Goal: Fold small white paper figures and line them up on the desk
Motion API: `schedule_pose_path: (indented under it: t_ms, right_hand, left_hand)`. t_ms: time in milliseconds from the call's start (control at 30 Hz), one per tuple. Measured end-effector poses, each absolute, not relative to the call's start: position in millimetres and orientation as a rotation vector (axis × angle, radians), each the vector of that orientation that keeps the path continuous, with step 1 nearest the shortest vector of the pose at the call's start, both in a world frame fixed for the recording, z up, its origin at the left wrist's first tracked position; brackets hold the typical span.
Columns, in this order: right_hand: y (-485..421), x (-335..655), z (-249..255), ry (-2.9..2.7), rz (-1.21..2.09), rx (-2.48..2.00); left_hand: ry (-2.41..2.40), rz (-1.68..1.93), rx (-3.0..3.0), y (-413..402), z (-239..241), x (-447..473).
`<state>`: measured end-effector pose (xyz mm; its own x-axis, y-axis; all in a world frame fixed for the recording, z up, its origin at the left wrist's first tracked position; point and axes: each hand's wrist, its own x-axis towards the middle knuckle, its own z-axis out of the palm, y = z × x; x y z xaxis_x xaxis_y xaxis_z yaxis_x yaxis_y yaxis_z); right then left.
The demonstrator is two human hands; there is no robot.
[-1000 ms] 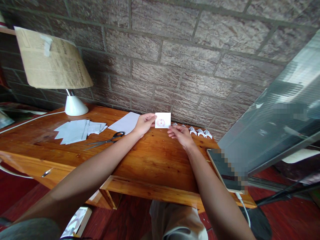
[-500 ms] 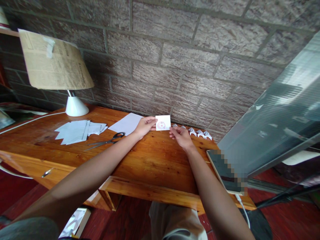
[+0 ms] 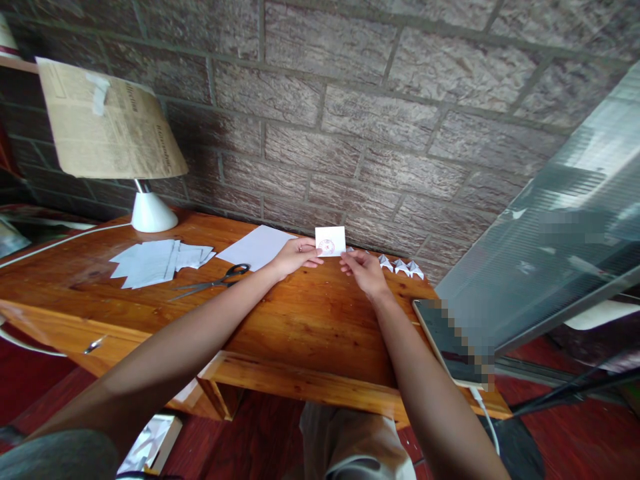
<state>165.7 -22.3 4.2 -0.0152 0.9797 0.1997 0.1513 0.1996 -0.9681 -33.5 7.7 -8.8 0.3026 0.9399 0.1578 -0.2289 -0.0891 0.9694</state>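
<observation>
A small white paper square (image 3: 331, 240) with a round red stamp mark stands nearly upright above the far part of the wooden desk (image 3: 310, 320). My left hand (image 3: 297, 255) pinches its left lower edge, fingers closed, a ring showing on one finger. My right hand (image 3: 363, 271) holds its lower right edge from below with the fingertips. Just right of my right hand lie several small folded white paper pieces (image 3: 400, 267) in a row by the wall.
Black-handled scissors (image 3: 215, 281) lie left of my left hand. A white sheet (image 3: 255, 247) and a pile of cut paper (image 3: 153, 260) lie further left, near a lamp (image 3: 145, 207) with a newspaper shade. A phone (image 3: 445, 340) with a cable rests at the desk's right edge, beside a slanted glass panel (image 3: 560, 227).
The paper square has tilted and shifted slightly right and toward the wall. My left hand slid lower along its edge; my right hand stayed almost where it was.
</observation>
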Motion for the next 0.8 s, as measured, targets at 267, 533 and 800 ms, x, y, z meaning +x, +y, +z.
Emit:
schedule_pose_path:
  t_ms: [267,533,800]
  right_hand:
    - [-24,163,5,-1.337,1.073,-1.119]
    - [-24,165,8,-1.162,1.135,-1.190]
    - [-29,158,9,-1.184,1.194,-1.197]
  left_hand:
    - [0.741,0.939,1.416,6,-14,-33]
    - [0.794,1.158,1.288,11,-16,-29]
    - [0.742,1.119,1.122,8,-13,-32]
